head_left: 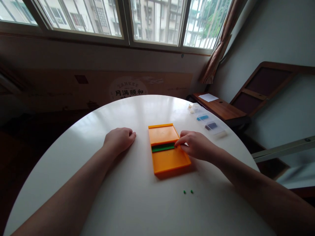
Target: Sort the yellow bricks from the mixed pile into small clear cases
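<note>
- Bare forearms reach in from the lower corners, the left forearm (73, 196) lying flat on the white round tabletop (137, 209) and the right forearm (258, 186) crossing its right edge.
- Two loose green beads (188, 191) lie side by side on the tabletop, just in front of the orange tray (169, 162) and apart from it.
- The tray sits near the middle of the tabletop, with a green strip (162, 147) lying across it between its upper and lower panels.
- The right hand (197, 146) rests at the tray's right edge, its grip pinched with thumb and forefinger on the strip's right end.
- The left hand (119, 139) rests on the tabletop left of the tray, apart from it, curled into a loose fist that holds nothing visible.
- Clear plastic bags (218, 129) lie at the far right edge, well away from both hands; one shows a blue piece (202, 117), another a dark piece (211, 126).
- Judging by this, the work looks early: one strip is in the tray, while the beads and bagged pieces remain outside it.
</note>
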### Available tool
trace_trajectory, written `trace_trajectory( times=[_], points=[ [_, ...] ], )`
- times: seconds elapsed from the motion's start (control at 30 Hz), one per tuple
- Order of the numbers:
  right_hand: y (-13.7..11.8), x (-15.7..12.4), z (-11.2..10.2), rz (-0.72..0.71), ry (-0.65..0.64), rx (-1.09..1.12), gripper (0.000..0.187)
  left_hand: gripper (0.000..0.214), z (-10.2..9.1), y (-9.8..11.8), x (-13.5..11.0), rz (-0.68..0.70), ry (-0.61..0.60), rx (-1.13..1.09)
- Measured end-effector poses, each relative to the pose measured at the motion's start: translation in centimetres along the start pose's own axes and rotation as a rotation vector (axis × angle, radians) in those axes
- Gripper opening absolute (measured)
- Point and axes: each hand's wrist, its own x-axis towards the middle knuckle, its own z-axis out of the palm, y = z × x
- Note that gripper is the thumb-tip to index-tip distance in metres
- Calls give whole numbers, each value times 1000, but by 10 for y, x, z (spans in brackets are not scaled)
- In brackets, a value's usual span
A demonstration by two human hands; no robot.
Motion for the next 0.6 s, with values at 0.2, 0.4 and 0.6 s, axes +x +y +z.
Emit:
trace_trajectory(
  times=[0.2,0.4,0.6],
  points=[
    [0,-1,-3,50,72,8,32,43,2,-1,0,7,5,-5],
    [-3,-3,-6,45,47,16,32,43,3,-2,0,4,11,-8],
    [-5,-3,-4,64,6,-5,29,43,1,-1,-1,19,17,2]
  ],
)
